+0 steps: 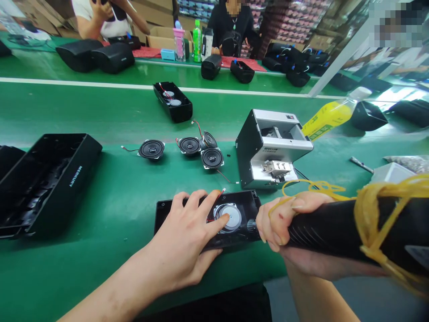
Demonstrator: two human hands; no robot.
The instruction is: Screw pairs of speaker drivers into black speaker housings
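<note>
My left hand (192, 232) lies across a black speaker housing (246, 203), its fingers over the far side and its thumb by the near edge, gripping it. One fingertip touches the round silver back of a speaker driver (234, 218) set inside. My right hand (284, 219) is wrapped round a black electric screwdriver (325, 228), which has yellow rubber bands tied on it. The screwdriver points at the housing's right end; its tip is hidden by my hand. Beyond the housing lie loose speaker drivers (212, 158) with thin wires.
A silver-and-black screw feeder (246, 152) stands just past my right hand. At left is a large open black case (83, 165). Farther back are another housing (184, 112) and a leaning yellow bottle (326, 118). Co-workers sit across the green table (110, 105).
</note>
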